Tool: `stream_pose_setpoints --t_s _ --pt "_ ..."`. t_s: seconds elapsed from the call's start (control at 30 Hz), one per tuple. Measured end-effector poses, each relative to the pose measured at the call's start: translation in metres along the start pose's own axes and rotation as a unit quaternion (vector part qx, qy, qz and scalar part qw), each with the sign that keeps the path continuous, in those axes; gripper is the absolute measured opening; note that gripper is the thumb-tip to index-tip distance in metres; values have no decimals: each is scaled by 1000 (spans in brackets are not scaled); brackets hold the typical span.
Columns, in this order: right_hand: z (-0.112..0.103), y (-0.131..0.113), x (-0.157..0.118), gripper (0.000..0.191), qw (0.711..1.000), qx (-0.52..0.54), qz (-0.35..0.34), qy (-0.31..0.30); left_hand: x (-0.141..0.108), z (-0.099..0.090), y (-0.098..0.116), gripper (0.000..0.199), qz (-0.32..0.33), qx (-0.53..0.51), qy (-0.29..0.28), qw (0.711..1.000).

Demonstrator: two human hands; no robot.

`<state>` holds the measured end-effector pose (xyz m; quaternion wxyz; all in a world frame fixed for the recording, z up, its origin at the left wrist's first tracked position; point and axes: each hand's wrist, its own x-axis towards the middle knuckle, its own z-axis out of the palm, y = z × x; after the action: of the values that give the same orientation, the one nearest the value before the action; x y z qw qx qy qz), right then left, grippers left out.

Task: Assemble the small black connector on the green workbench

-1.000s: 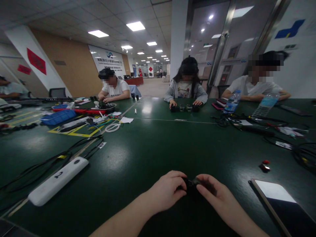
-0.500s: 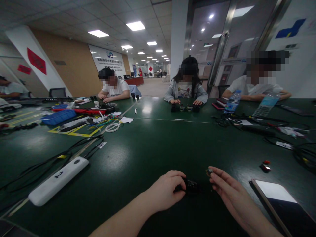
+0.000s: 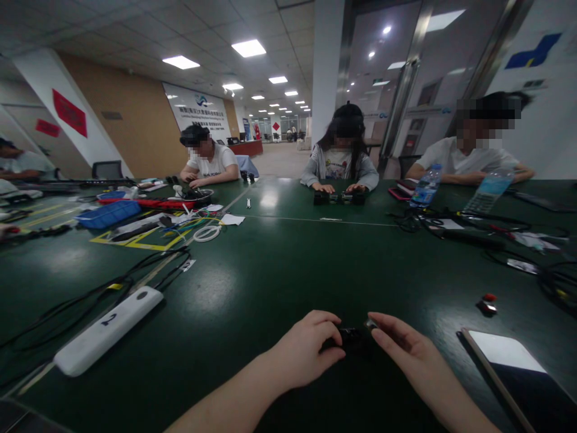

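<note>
Low in the view, my left hand (image 3: pixel 311 346) grips the left end of a small black object (image 3: pixel 350 335) on the dark green table. Its kind is hard to tell against the dark surface. Between thumb and forefinger, my right hand (image 3: pixel 408 349) pinches a small metallic piece (image 3: pixel 371 324) close to the black object's right end. Whether the two touch cannot be made out. A small red-topped part (image 3: pixel 487 305) lies to the right, beyond a phone or tablet (image 3: pixel 514 355).
At left lies a white power strip (image 3: pixel 108 331) marked 2, with black cables. Beyond are a blue tray (image 3: pixel 110 213) and a white cable coil (image 3: pixel 207 233). Water bottles (image 3: pixel 426 186) and tangled cables stand at right. Several people sit around the table.
My right hand has moved left and slightly down, bringing the metallic piece up to the black object's right end. My left hand stays almost where it was.
</note>
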<state>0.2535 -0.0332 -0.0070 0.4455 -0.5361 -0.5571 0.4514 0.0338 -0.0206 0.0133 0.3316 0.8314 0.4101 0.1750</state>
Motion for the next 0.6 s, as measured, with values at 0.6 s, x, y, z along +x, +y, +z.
stream_pose_setpoints --t_s 0.6 --pt "8 16 -2 45 985 -128 -66 -99 21 23 11 22 -68 -66 74 993"
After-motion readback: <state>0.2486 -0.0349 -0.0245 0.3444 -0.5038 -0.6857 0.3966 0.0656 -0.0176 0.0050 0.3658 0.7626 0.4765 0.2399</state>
